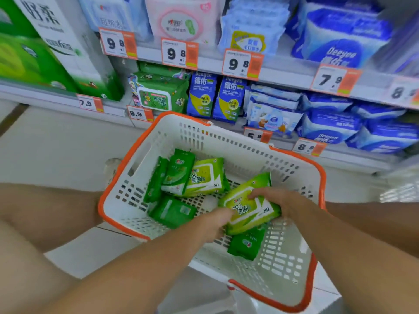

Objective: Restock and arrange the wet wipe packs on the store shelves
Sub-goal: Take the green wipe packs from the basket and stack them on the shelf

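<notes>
A white basket with an orange rim (226,139) sits on the floor in front of the shelves. Inside lie several green wet wipe packs. My left hand (215,223) and my right hand (278,200) both grip one light-green pack (247,209) near the basket's middle, left hand at its near-left end, right hand over its far-right side. Another light-green pack (204,177) leans beside dark-green packs (179,173) at the far left. A dark-green pack (172,211) lies flat below them. One more dark-green pack (247,243) lies under the held one.
The low shelf holds green packs (158,96), blue Deeyeo packs (201,96) and white-blue packs (272,118). Price tags (139,113) line the shelf edges. Larger packs fill the upper shelf. Pale floor tiles surround the basket. My bare knees flank it.
</notes>
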Demonstrator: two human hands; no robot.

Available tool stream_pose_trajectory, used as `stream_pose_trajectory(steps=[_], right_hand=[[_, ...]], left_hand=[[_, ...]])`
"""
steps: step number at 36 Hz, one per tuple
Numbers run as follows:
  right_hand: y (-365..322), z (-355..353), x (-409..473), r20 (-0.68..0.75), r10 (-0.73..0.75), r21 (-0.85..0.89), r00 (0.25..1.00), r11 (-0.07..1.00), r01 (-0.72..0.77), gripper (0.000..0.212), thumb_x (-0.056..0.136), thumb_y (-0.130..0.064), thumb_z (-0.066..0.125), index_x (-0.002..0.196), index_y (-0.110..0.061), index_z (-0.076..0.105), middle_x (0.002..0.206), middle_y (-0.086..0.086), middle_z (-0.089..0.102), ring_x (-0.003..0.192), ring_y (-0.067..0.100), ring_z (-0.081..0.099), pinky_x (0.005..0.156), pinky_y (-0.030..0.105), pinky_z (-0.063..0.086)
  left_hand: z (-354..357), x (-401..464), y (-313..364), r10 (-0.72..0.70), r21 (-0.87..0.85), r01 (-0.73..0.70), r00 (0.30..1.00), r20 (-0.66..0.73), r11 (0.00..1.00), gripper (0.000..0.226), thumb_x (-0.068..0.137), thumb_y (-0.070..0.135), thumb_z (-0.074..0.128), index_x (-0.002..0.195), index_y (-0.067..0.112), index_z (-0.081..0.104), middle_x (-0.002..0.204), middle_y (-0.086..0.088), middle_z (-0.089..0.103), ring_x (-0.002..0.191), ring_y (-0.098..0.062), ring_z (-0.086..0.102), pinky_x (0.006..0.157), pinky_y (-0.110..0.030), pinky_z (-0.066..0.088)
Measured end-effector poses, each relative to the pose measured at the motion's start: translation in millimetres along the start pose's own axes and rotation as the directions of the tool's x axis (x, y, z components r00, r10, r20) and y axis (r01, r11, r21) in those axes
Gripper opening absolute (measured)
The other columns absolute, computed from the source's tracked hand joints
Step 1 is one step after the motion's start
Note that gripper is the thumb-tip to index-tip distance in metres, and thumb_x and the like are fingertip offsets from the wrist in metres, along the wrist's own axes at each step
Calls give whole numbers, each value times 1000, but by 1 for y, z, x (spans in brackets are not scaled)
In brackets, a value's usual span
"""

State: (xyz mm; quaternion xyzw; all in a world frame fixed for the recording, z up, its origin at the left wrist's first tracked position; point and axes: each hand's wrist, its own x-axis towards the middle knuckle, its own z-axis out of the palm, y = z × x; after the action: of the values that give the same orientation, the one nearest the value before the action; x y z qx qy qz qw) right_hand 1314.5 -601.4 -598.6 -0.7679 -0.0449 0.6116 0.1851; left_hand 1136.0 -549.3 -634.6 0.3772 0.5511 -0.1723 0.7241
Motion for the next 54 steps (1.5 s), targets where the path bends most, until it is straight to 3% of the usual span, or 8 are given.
stream_pose_trajectory(steps=[10,14,22,29,40,45,51,54], right_hand=[[-50,-49,-92,-63,-341,50,938,937,345,46,65,-17,88,108,-8,73,95,15,77,88,35,74,85,53,59],[-79,-51,-144,-4,-504,331,864,814,477,29,69,-17,72,96,-10,74,90,14,77,73,28,75,68,45,62],[-169,-58,-270,-156,-841,433,519,414,801,39,73,-25,73,111,-13,71,101,9,77,86,24,76,70,43,63],[-196,-86,-324,-273,-941,40,199,196,980,65,63,-42,82,119,-12,68,109,2,76,102,22,72,100,48,52],[-269,-160,-341,-584,-794,-251,-168,-21,968,26,88,-36,73,106,-17,73,93,-7,77,82,7,72,78,31,56],[-303,-209,-343,-551,-796,-446,-251,27,895,35,81,-55,73,97,-24,71,78,-10,71,69,13,66,60,37,58],[-332,-249,-315,-464,-851,-560,-246,67,826,40,84,-54,70,111,-26,63,97,-15,71,89,9,67,82,36,55],[-351,-272,-309,-367,-911,-596,-186,77,799,39,85,-46,73,116,-26,62,108,-14,71,100,9,66,89,30,50]], left_hand=[[-30,-55,54,298,-118,-304,952,-66,945,85,51,65,83,111,9,66,91,-8,72,90,-24,69,83,-37,56],[-48,-113,81,481,-276,-459,876,15,844,96,49,72,78,129,24,60,123,-5,69,110,-27,67,98,-50,52],[-53,-292,204,876,109,-874,454,-162,473,65,58,54,76,115,27,65,106,6,76,94,-16,73,77,-41,60],[-41,-347,252,972,314,-923,184,-143,221,55,79,38,78,129,30,57,114,11,72,97,-7,71,84,-30,59],[1,-361,383,972,527,-839,-217,-92,-137,38,87,43,69,122,28,62,110,16,70,99,2,65,86,-19,50],[5,-363,440,981,697,-697,-186,52,-169,23,90,49,63,110,39,60,111,15,69,104,-9,64,91,-27,48],[2,-343,495,974,912,-397,-225,10,-101,80,74,86,42,118,21,58,108,4,64,99,-21,58,83,-33,47],[4,-335,522,994,924,-380,-113,-8,-36,73,82,79,45,121,18,57,115,-4,66,104,-27,61,93,-41,50]])
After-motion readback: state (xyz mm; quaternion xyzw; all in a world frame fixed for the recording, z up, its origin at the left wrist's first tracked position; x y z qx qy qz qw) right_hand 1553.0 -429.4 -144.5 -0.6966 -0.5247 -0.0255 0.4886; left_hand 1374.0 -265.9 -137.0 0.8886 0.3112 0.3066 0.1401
